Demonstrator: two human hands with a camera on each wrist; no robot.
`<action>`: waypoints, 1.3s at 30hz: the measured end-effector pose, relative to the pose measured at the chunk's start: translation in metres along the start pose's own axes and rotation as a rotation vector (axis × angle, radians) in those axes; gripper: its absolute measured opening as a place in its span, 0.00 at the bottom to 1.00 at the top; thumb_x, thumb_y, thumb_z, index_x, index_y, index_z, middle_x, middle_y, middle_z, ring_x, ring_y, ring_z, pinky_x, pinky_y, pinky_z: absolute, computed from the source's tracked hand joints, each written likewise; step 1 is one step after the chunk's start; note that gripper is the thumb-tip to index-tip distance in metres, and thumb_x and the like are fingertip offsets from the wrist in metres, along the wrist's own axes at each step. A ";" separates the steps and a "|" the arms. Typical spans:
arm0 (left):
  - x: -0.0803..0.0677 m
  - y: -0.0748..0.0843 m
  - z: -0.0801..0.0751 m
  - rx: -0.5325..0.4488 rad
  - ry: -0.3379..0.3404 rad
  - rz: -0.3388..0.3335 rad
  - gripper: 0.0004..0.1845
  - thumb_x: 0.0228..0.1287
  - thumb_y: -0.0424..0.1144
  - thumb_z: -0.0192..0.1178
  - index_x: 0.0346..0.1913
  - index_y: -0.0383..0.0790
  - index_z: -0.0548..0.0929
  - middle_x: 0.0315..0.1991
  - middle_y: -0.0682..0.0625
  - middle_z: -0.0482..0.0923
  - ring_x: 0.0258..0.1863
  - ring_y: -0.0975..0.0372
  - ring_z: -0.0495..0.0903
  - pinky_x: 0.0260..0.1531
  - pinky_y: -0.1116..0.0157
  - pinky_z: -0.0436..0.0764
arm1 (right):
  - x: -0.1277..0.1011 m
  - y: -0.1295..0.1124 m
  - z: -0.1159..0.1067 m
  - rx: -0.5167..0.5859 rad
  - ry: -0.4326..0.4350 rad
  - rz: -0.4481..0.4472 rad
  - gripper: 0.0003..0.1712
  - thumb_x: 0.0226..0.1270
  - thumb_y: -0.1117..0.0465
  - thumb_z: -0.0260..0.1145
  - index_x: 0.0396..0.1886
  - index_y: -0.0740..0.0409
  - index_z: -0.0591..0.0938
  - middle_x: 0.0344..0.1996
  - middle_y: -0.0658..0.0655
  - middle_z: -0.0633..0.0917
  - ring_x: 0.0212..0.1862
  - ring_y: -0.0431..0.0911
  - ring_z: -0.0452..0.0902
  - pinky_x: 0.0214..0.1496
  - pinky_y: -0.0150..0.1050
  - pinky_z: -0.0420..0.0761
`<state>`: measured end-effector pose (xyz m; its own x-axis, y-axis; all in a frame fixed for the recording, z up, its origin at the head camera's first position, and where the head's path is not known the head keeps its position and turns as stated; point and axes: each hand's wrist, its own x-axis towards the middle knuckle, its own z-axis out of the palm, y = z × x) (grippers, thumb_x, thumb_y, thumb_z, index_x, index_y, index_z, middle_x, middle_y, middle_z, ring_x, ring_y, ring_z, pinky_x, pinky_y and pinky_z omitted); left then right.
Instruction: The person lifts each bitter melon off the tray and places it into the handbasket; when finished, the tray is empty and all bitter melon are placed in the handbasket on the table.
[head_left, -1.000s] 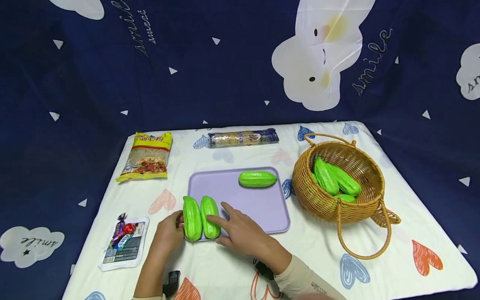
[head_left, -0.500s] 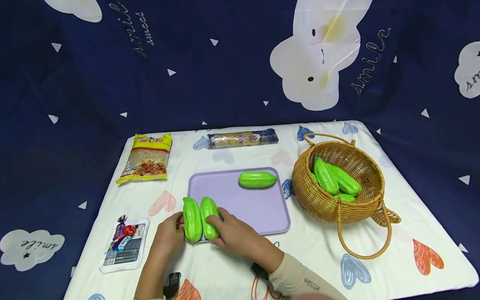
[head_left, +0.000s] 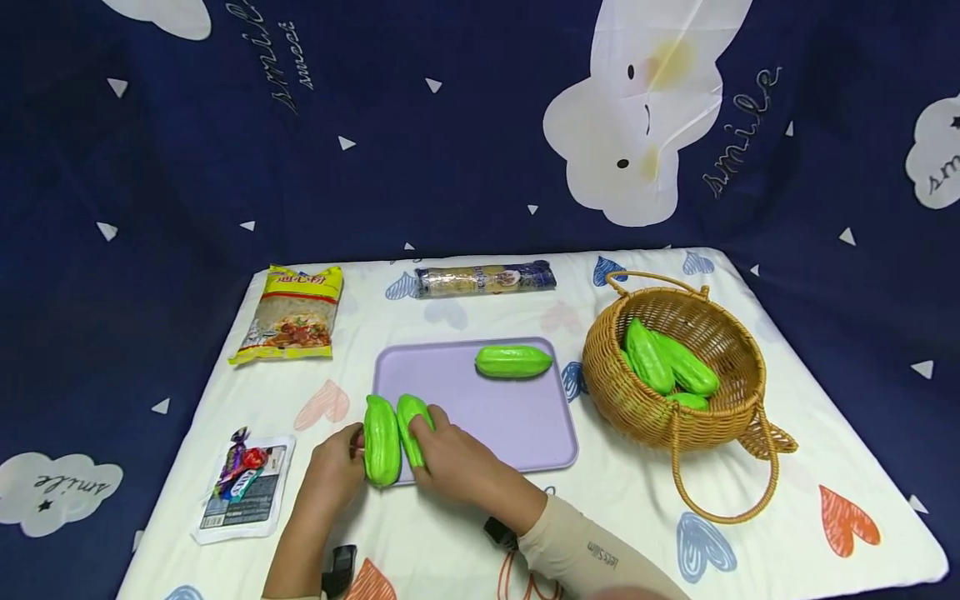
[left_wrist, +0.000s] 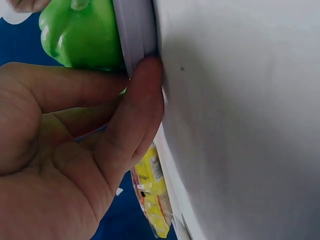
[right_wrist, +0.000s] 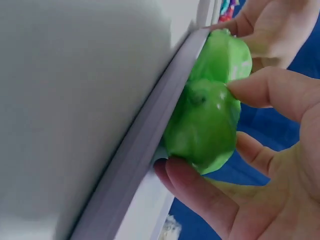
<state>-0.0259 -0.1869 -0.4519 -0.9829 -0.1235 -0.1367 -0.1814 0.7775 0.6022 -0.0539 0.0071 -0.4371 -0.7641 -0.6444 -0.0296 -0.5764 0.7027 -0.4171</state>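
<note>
My right hand [head_left: 453,458] grips a bright green ribbed gourd [head_left: 412,417] near the tray's front-left corner, thumb on one side and fingers round the other. Another green gourd [head_left: 382,442] lies alongside it to the left, close to my left hand [head_left: 335,468]. In the left wrist view, the left fingers [left_wrist: 145,82] reach against the rim of the lilac tray [left_wrist: 137,30], below the gourd [left_wrist: 82,35]; they look fairly straight. A third gourd [head_left: 513,362] lies sideways at the tray's back right. The right wrist view shows fingertips either side of the gripped gourd [right_wrist: 205,130].
To the right stands a wicker basket [head_left: 630,417] with several green gourds inside, its handle hanging toward the front. A yellow food bag [head_left: 291,312] is back left, a long packet [head_left: 486,279] lies behind the tray. A flat packet [head_left: 243,492] with sweets on it sits front left.
My right hand has moved left, and its spread fingers have closed round the second gourd. That gourd now tilts slightly toward the left one. The left hand stays about where it was.
</note>
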 end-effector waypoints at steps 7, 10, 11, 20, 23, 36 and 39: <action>-0.001 0.000 -0.001 0.005 -0.030 -0.020 0.22 0.62 0.24 0.53 0.60 0.21 0.72 0.44 0.34 0.80 0.42 0.49 0.77 0.47 0.47 0.75 | -0.017 0.015 -0.023 0.106 0.100 0.045 0.26 0.60 0.59 0.64 0.58 0.54 0.68 0.64 0.61 0.69 0.45 0.48 0.77 0.44 0.40 0.80; 0.000 0.000 -0.004 0.011 -0.028 -0.021 0.22 0.62 0.24 0.53 0.60 0.21 0.72 0.43 0.35 0.80 0.40 0.49 0.76 0.46 0.48 0.76 | -0.027 0.023 -0.046 0.164 0.205 0.086 0.30 0.61 0.59 0.64 0.62 0.54 0.67 0.67 0.61 0.67 0.50 0.51 0.77 0.46 0.43 0.81; 0.001 0.000 -0.006 0.014 -0.025 -0.022 0.22 0.62 0.24 0.52 0.60 0.22 0.73 0.42 0.36 0.80 0.40 0.50 0.76 0.45 0.48 0.76 | -0.030 0.026 -0.055 0.178 0.250 0.099 0.31 0.60 0.60 0.65 0.63 0.54 0.67 0.68 0.60 0.66 0.51 0.51 0.76 0.46 0.43 0.81; 0.004 0.000 -0.010 0.008 -0.038 -0.034 0.23 0.63 0.24 0.51 0.61 0.21 0.71 0.43 0.35 0.79 0.41 0.48 0.75 0.46 0.47 0.75 | -0.070 0.067 -0.125 0.155 0.666 0.280 0.34 0.56 0.64 0.67 0.63 0.58 0.67 0.73 0.59 0.61 0.61 0.59 0.71 0.51 0.56 0.78; 0.004 0.000 -0.009 0.009 -0.049 -0.039 0.23 0.63 0.24 0.51 0.62 0.20 0.70 0.45 0.34 0.78 0.43 0.47 0.76 0.48 0.46 0.75 | -0.084 0.084 -0.134 0.152 0.749 0.366 0.34 0.56 0.65 0.66 0.63 0.58 0.67 0.73 0.57 0.61 0.65 0.61 0.66 0.54 0.61 0.74; 0.004 -0.002 -0.002 0.005 -0.057 -0.029 0.23 0.63 0.25 0.52 0.61 0.21 0.71 0.44 0.35 0.79 0.43 0.47 0.76 0.47 0.46 0.75 | -0.110 0.126 -0.136 0.115 0.708 0.594 0.35 0.58 0.63 0.61 0.67 0.56 0.65 0.73 0.59 0.60 0.62 0.67 0.68 0.53 0.64 0.71; 0.004 -0.003 0.000 0.002 -0.061 -0.028 0.23 0.63 0.24 0.52 0.61 0.21 0.71 0.44 0.35 0.79 0.42 0.48 0.75 0.47 0.46 0.75 | -0.112 0.130 -0.134 0.117 0.652 0.631 0.34 0.60 0.61 0.59 0.68 0.55 0.64 0.73 0.59 0.61 0.61 0.67 0.68 0.52 0.64 0.70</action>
<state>-0.0299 -0.1892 -0.4544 -0.9737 -0.1078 -0.2008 -0.2087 0.7756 0.5958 -0.0823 0.2109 -0.3665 -0.9600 0.1723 0.2208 0.0100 0.8089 -0.5879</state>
